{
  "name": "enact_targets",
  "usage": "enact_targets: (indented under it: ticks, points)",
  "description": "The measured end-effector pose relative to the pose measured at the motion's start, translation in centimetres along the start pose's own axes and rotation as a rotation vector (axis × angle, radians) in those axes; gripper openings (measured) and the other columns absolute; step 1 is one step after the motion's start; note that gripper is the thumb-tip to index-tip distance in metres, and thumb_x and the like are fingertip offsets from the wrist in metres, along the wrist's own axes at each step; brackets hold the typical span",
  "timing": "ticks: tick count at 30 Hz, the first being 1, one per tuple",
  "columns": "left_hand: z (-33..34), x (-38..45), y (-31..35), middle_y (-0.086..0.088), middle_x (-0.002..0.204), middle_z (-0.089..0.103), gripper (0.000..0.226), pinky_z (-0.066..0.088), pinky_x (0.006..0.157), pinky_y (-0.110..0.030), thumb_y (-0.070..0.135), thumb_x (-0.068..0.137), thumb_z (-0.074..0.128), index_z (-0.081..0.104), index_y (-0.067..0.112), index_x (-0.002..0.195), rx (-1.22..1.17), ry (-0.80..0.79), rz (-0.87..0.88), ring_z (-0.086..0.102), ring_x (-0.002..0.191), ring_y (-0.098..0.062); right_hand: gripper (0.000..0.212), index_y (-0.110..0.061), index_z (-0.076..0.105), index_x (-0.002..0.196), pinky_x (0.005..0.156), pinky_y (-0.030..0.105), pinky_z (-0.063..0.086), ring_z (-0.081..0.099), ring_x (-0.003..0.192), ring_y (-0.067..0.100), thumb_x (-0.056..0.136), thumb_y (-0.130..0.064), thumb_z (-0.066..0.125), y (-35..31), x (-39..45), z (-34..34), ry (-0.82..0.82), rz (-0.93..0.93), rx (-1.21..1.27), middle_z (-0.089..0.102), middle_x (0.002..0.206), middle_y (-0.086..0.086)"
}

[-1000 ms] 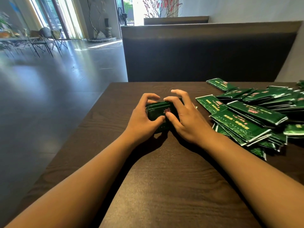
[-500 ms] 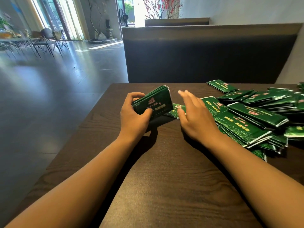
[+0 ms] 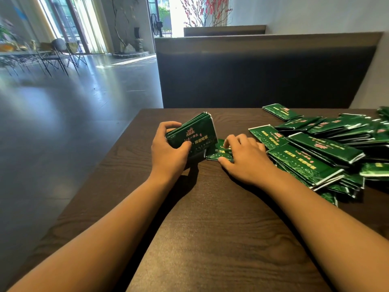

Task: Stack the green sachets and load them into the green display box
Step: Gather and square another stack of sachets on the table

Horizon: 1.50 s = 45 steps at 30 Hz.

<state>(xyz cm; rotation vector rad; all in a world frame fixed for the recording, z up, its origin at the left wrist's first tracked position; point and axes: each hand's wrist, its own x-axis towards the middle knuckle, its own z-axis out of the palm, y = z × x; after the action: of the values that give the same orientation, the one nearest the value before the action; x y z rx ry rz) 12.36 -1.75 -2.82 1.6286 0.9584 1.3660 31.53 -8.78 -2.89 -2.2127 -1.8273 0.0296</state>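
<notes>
Green foil sachets in a squared stack (image 3: pixel 192 133) stand tilted on edge in the left hand (image 3: pixel 168 152), long axis slanting up to the right; its fingers grasp them. Just right, the right hand (image 3: pixel 244 157) pinches one flat green sachet (image 3: pixel 220 151) on the dark wooden table (image 3: pixel 210 228), beside a loose heap of green sachets (image 3: pixel 320 148) too many to count.

Sachets (image 3: pixel 315 157) right of frame: dark green, gold scrollwork, pink-red print, white edges. Table (image 3: pixel 210 228): dark brown, wood grain. Bench back (image 3: pixel 263 76), upper centre: black.
</notes>
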Motion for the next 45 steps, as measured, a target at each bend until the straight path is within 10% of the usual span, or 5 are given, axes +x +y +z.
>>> enact_targets:
  ticks: [7, 14, 20, 30, 45]
  points:
    - [-0.1, 0.1, -0.1, 0.016, 0.108, 0.058, 0.045, 0.064, 0.074, -0.030, -0.004, 0.088, 0.072, 0.054, 0.024, 0.118, -0.017, 0.033, -0.035, 0.064, 0.101, -0.005, 0.092, -0.023, 0.025, 0.156, 0.103, 0.046, 0.035, 0.042, 0.121, 0.025, 0.084, -0.067, 0.060, 0.1, 0.1, -0.3, 0.109, 0.017, 0.005, 0.041, 0.124, 0.004]
    - [-0.1, 0.2, -0.2, 0.013, 0.106, 0.056, 0.045, 0.060, 0.062, -0.021, -0.008, 0.088, 0.069, 0.054, 0.022, 0.118, -0.039, 0.075, -0.072, 0.063, 0.096, -0.005, 0.026, -0.015, 0.062, 0.115, 0.091, 0.042, 0.039, 0.050, 0.102, 0.028, 0.094, -0.023, 0.050, 0.4, 0.3, -0.5, 0.426, 0.073, 0.099, 0.062, 0.107, 0.005]
    - [-0.1, 0.3, -0.1, 0.008, 0.111, 0.060, 0.044, 0.063, 0.069, -0.026, -0.008, 0.087, 0.070, 0.056, 0.022, 0.115, -0.061, -0.006, -0.078, 0.064, 0.103, -0.011, 0.010, -0.019, 0.051, 0.083, 0.074, 0.035, 0.037, 0.043, 0.085, 0.020, 0.088, -0.023, 0.044, 0.4, -0.2, -2.1, 0.721, -0.106, 0.279, 0.050, 0.087, -0.001]
    - [0.5, -0.5, 1.1, -0.002, 0.113, 0.063, 0.020, 0.062, 0.071, -0.029, 0.029, 0.106, 0.051, 0.056, 0.014, 0.117, -0.100, -0.383, -0.062, 0.070, 0.100, -0.013, 0.053, -0.025, 0.044, 0.129, 0.091, 0.041, 0.054, 0.048, 0.129, 0.033, 0.084, -0.021, 0.073, -0.7, -0.3, -0.4, 0.387, -0.266, 0.270, 0.028, 0.156, 0.006]
    - [0.8, -0.7, 0.2, -0.003, 0.119, 0.054, 0.082, 0.062, 0.089, -0.038, 0.001, 0.081, 0.078, 0.028, 0.034, 0.138, 0.123, -0.433, 0.098, 0.068, 0.102, -0.018, 0.066, -0.041, 0.042, 0.147, 0.102, 0.039, 0.043, 0.029, 0.134, 0.026, 0.085, -0.021, 0.055, -2.2, -1.4, -0.9, 0.154, -0.238, 0.266, 0.032, 0.142, -0.007]
